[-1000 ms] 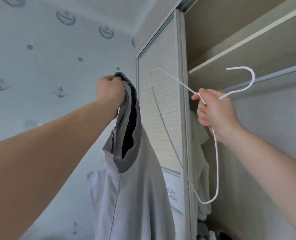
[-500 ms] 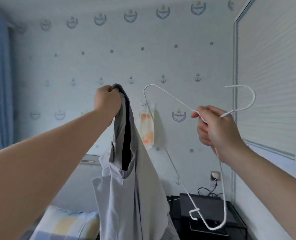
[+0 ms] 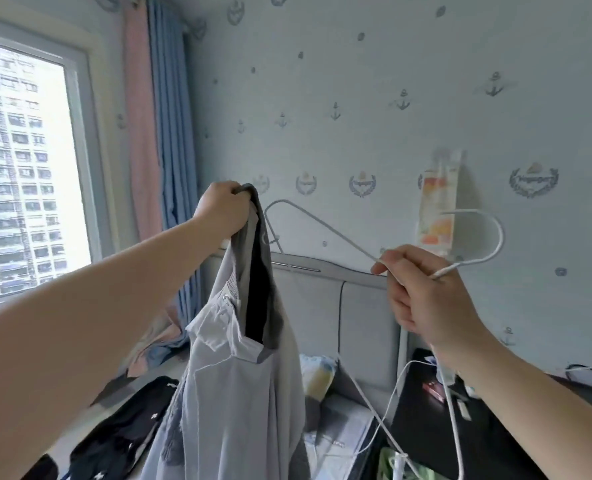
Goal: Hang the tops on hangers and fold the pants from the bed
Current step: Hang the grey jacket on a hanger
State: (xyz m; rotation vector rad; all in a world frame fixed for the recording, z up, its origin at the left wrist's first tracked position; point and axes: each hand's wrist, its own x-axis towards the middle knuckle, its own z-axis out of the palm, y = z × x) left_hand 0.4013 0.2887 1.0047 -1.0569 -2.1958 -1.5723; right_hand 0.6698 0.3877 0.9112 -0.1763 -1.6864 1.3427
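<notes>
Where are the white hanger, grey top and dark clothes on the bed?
white hanger (image 3: 332,230): head view, upper wire arm.
grey top (image 3: 232,393): head view, front panel.
dark clothes (image 3: 121,434): head view, middle of fabric.

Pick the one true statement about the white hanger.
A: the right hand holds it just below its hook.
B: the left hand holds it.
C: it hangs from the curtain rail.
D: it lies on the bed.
A: the right hand grips the white hanger just below its hook, up in the air, while the left hand holds the grey top by its collar.
</notes>
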